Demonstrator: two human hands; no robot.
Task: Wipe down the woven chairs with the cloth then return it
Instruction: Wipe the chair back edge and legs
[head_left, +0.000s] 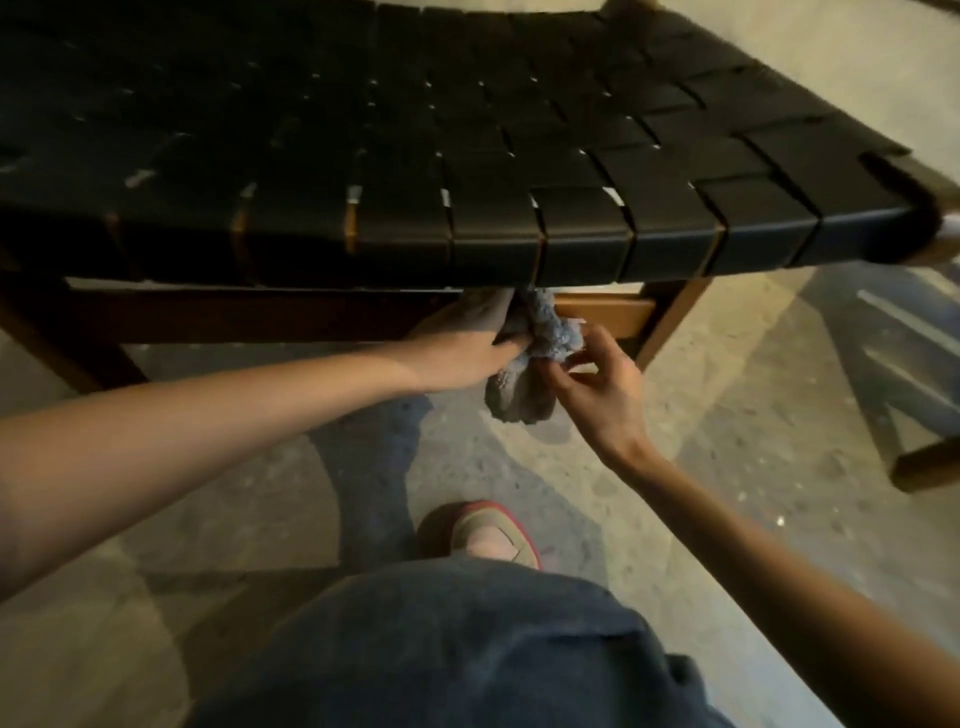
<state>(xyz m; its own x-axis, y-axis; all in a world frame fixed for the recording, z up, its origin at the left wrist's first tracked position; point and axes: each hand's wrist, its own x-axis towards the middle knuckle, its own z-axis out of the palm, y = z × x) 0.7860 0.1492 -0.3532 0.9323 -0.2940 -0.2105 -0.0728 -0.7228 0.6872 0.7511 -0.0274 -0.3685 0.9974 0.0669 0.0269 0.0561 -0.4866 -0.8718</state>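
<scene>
Holding one crumpled grey-blue terry cloth (543, 348) under the front edge of one black woven-strap wooden chair (467, 156), beside its pale wooden rail (605, 312), my left hand (467, 351) gripping the cloth, my right hand (597, 379) pinching its edge

I stand on a bare concrete floor (727, 415), grey-tan and speckled, with shadows across it. The woven chair (467, 156) stands on the floor straight ahead of me. Its front right leg (670, 322) is lit and its front left leg (62, 353) is in shadow. Just in front of the chair, my foot in a red-edged sandal (483, 530) rests on the concrete. Off to the chair's right, the wooden foot of another frame (924, 462) also sits on the floor, blurred.
</scene>
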